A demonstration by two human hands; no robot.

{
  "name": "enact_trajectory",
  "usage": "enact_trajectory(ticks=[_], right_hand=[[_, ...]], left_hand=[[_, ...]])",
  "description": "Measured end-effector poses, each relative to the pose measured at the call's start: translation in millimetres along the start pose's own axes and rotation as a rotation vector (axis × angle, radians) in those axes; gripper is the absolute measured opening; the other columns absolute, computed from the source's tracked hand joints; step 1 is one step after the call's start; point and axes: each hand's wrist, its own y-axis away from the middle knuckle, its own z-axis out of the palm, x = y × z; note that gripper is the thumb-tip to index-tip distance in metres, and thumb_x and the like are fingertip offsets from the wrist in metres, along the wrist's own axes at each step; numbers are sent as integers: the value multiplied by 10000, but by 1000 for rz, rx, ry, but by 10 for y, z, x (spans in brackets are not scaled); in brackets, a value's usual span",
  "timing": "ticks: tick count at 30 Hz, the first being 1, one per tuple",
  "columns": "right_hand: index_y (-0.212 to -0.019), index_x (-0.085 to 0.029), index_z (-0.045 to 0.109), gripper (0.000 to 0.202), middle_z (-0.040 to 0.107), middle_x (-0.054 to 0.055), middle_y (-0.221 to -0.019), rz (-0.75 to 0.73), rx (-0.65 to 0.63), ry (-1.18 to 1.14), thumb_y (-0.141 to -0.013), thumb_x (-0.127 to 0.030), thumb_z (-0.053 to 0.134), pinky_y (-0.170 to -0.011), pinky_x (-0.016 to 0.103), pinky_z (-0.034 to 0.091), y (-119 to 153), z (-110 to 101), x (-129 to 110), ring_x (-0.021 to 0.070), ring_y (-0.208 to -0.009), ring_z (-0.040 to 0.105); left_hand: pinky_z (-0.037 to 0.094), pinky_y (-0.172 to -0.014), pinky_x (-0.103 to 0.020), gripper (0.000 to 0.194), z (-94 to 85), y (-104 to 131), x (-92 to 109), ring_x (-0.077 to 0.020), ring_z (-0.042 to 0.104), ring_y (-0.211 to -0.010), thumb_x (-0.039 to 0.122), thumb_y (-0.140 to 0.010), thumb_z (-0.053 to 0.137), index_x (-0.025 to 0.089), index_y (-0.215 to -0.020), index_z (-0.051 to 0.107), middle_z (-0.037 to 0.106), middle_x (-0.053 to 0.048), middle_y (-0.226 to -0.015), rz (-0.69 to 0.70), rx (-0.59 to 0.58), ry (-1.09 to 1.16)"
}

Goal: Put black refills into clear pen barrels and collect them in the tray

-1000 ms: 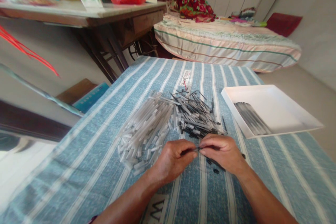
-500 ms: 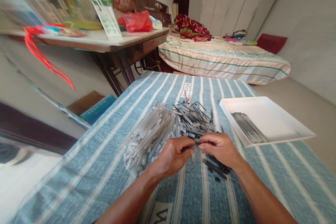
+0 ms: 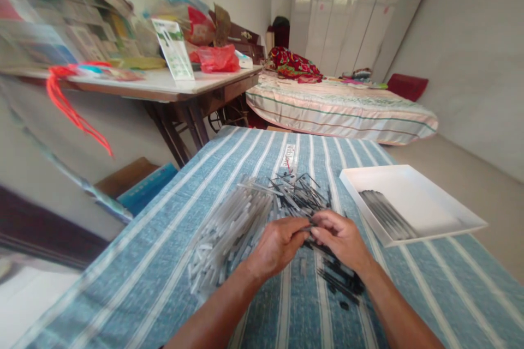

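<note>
Here we are, both hands out over the striped cloth of our surface (image 3: 196, 185), fingertips nearly meeting. Our left hand (image 3: 280, 242) pinches a small dark piece (image 3: 311, 224) between thumb and forefinger, and our right hand (image 3: 339, 237) pinches in at it from the other side; its exact shape is hidden by our fingers. Just left of our left hand we have a big heap of translucent tubes (image 3: 233, 218), lying mostly lengthwise. Beyond our fingers, touching that heap, sits a tangle of thin black and grey sticks (image 3: 298, 191). Close by our right wrist, loose black pieces (image 3: 339, 278) lie on the cloth. Over to the right, our shallow white box (image 3: 434, 196) holds a neat row of dark-tipped grey tubes (image 3: 387, 214) along its left side.
</note>
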Motion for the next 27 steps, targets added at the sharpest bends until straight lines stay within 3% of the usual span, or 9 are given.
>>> enact_trajectory(ticks=[2,6,11,16,21,25,27], right_hand=[[-777,-179,597,174,591,-17,-558,10,-8,62,-818,-345,560,-495,212,426,0,22,-2,119,-498,548],[-536,-176,532,394,540,-8,-463,34,20,172,-860,-396,481,-473,220,399,11,66,26,113,-439,512],[-817,-172,601,222,577,-26,-534,54,3,87,-812,-390,559,-476,211,407,40,70,61,118,-474,534],[-531,-176,520,413,528,-15,-455,75,22,151,-864,-415,468,-479,216,396,68,81,96,107,-435,505],[-756,-176,577,229,555,-39,-504,112,38,67,-819,-394,542,-456,205,390,89,94,126,108,-442,501],[-567,-181,514,370,534,-23,-463,119,25,134,-848,-420,492,-468,211,394,102,101,139,109,-435,507],[-566,-182,516,387,528,-22,-454,127,31,135,-854,-438,477,-464,215,393,110,112,150,112,-427,504]], left_hand=[[418,-684,-217,161,22,23,-31,-139,591,-760,181,-874,473,160,-849,630,638,-22,-770,-16,8,-23],[411,-670,-222,139,64,70,-59,-142,576,-742,168,-855,498,154,-808,627,613,-17,-723,-23,33,-50],[416,-707,-239,158,83,96,-42,-152,566,-779,150,-860,470,153,-856,628,619,-33,-773,-13,56,-33],[414,-703,-233,198,70,85,-24,-145,561,-770,122,-865,441,155,-851,636,621,-33,-771,27,20,-3],[410,-699,-222,148,98,99,-52,-141,559,-760,121,-844,495,133,-792,633,613,-33,-739,20,59,-13],[412,-698,-217,130,132,128,-64,-139,560,-759,104,-829,512,127,-796,635,620,-40,-748,52,78,-38],[416,-703,-223,135,138,137,-72,-144,562,-768,111,-832,508,127,-792,636,623,-46,-757,48,85,-56]])
